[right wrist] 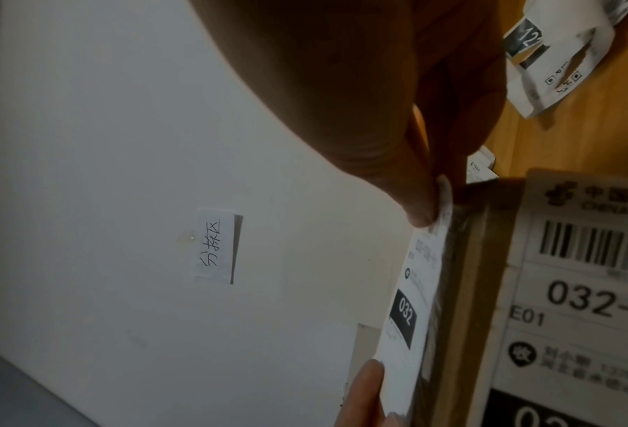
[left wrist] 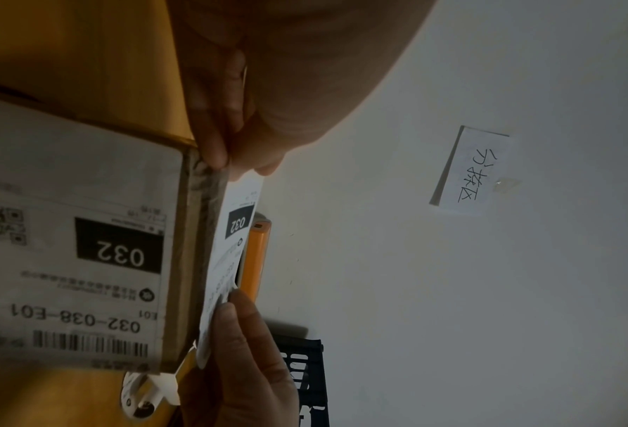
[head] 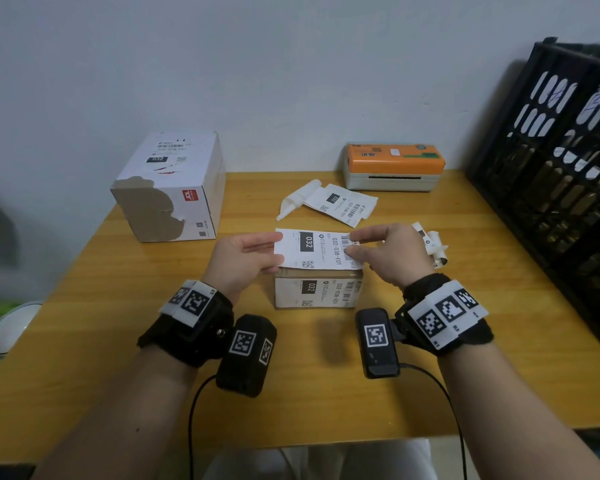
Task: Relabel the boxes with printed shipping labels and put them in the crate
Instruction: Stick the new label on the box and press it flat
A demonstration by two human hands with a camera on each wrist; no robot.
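Hands [head: 245,258] [head: 388,252] pinch label [head: 317,249] over wooden table [head: 153,341] (white wall [head: 291,81] behind).

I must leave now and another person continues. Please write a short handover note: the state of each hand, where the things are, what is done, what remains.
Left hand: pinches the left end of the fresh label.
Right hand: pinches the right end.
The label hangs flat just above the small box, which stands mid-table with an old label on its near side.
Large white box: back left, labelled on top.
Printer: back.
Crate: right.
Done: label printed, in hand.
Left: stick it down, then put the boxes in the crate.
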